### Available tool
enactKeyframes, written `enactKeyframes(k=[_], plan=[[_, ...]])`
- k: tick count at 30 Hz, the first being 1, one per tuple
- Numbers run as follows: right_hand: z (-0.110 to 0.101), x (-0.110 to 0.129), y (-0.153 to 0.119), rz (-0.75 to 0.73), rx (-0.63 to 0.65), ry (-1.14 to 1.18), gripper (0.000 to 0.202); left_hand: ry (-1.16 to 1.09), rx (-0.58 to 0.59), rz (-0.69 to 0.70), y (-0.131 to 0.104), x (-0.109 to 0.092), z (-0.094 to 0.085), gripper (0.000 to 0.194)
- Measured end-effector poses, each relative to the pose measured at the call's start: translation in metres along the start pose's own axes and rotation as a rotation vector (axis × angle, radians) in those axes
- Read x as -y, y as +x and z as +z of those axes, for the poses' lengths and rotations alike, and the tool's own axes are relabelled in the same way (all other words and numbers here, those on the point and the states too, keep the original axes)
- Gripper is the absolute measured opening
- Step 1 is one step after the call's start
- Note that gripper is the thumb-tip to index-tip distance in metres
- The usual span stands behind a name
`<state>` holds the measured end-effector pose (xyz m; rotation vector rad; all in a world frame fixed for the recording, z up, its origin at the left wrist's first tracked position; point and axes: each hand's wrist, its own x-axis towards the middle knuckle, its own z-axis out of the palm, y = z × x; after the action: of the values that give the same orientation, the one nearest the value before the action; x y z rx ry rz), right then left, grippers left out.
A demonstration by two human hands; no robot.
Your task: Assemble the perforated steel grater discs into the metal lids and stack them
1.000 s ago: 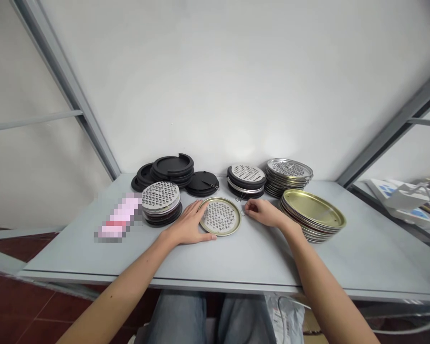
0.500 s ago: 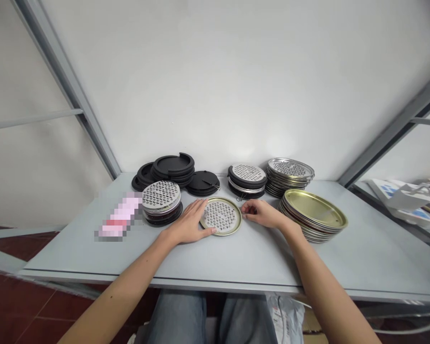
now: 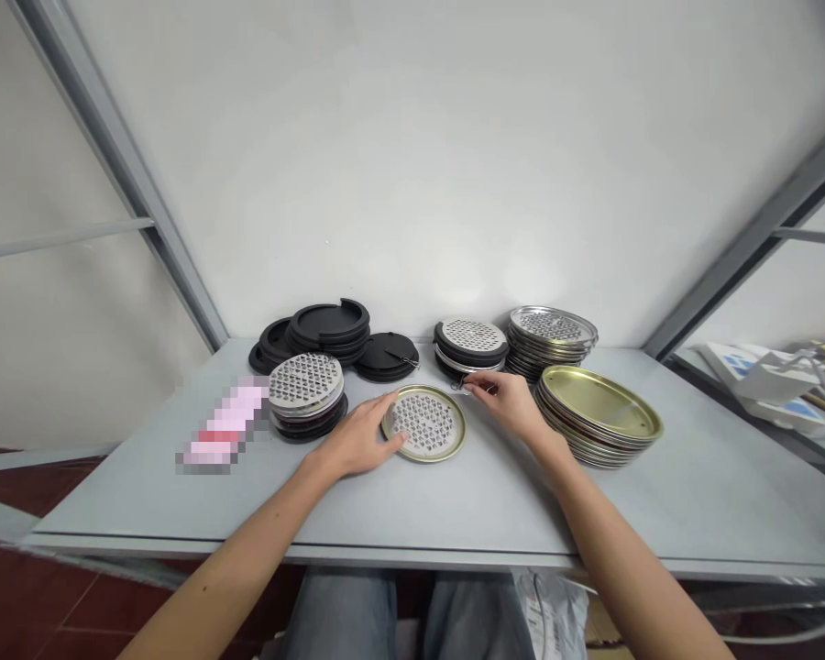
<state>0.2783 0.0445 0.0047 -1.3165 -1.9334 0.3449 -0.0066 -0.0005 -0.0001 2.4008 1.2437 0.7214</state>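
A round metal grater disc (image 3: 426,423) with a gold rim lies flat on the table before me. My left hand (image 3: 361,440) rests at its left edge, thumb and fingers spread apart and touching the rim. Just beyond the disc's upper right edge, my right hand (image 3: 505,399) has thumb and forefinger pinched together. Its fingertips are at some small thin wire pieces (image 3: 457,385) on the table; whether one is between them is too small to tell. To the right of this hand stands a stack of gold oval trays (image 3: 605,403).
Left of the disc is a stack topped by a silver grater plate (image 3: 306,380). Black round holders (image 3: 330,321) and flat black discs (image 3: 385,353) lie behind. Further right are a black-rimmed grater stack (image 3: 472,336) and a pile of silver-rimmed graters (image 3: 554,325) against the wall.
My right hand has moved from the grater disc's right rim up and away to the small wire pieces. My left hand stays at the disc's left edge.
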Motion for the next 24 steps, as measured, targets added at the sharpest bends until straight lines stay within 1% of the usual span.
enactKeyframes(k=[2, 4, 7, 10, 12, 13, 16, 17, 20, 24], plan=[[0.004, 0.002, 0.0, -0.018, 0.026, 0.01, 0.017, 0.014, -0.071, -0.025, 0.002, -0.001, 0.001, 0.041], [0.009, 0.002, -0.001, -0.047, 0.081, -0.015, 0.015, 0.051, -0.135, -0.034, 0.004, -0.002, 0.001, 0.031], [0.016, 0.001, -0.002, -0.082, 0.138, -0.053, 0.016, 0.091, -0.176, -0.018, 0.006, -0.004, 0.002, 0.024], [0.022, 0.003, -0.003, -0.11, 0.143, -0.051, 0.02, 0.057, -0.153, 0.022, 0.005, -0.006, 0.003, 0.023], [0.026, 0.005, -0.003, -0.141, 0.143, -0.056, 0.02, 0.042, -0.117, 0.051, 0.003, -0.008, 0.004, 0.03], [0.028, 0.006, -0.003, -0.153, 0.146, -0.058, 0.02, 0.044, -0.092, 0.055, 0.002, -0.008, 0.005, 0.039], [0.032, 0.008, -0.001, -0.158, 0.141, -0.046, 0.018, 0.074, 0.014, 0.041, -0.001, -0.008, 0.008, 0.073], [0.033, 0.008, -0.001, -0.154, 0.137, -0.041, 0.017, 0.084, 0.051, 0.039, -0.001, -0.007, 0.009, 0.081], [0.035, 0.006, 0.001, -0.148, 0.14, -0.042, 0.016, 0.106, 0.132, 0.049, -0.001, -0.005, 0.012, 0.088], [0.036, 0.005, 0.003, -0.171, 0.155, -0.049, 0.017, 0.111, 0.159, 0.071, -0.001, -0.005, 0.012, 0.089]])
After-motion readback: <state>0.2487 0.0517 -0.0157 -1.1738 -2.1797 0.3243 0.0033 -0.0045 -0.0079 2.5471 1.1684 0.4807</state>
